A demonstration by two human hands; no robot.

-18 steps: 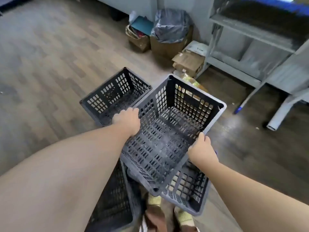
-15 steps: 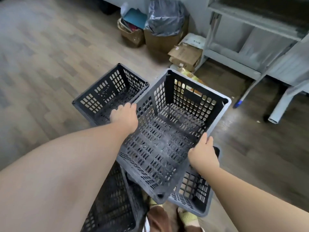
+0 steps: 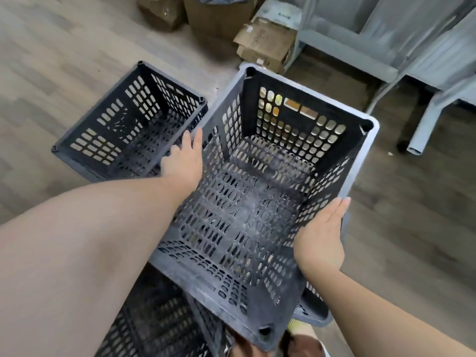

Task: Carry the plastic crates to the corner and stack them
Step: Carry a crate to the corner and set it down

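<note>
Wood-plank floor (image 3: 64, 60): both flat hands, left (image 3: 184, 161) and right (image 3: 322, 238), fingers straight, only press the lifted dark perforated plastic crate (image 3: 257, 202); it could slip onto the matching crate (image 3: 128, 124) at ten o'clock.

The held crate (image 3: 257, 202) is seen in dark grey, pierced by a grid of oval holes; the same pattern is shown by the floor crate (image 3: 128, 130). The floor (image 3: 51, 60) is grained grey-brown; the cardboard boxes (image 3: 265, 45) are tan.

Perforated matt dark plastic forms the dusty, scuffed crate (image 3: 257, 202) at centre and a second crate (image 3: 123, 130) at 10 o'clock. The floor (image 3: 51, 60) is wood-look plank with a soft sheen. Creased brown cardboard boxes (image 3: 265, 45) lie at 12 o'clock.
</note>
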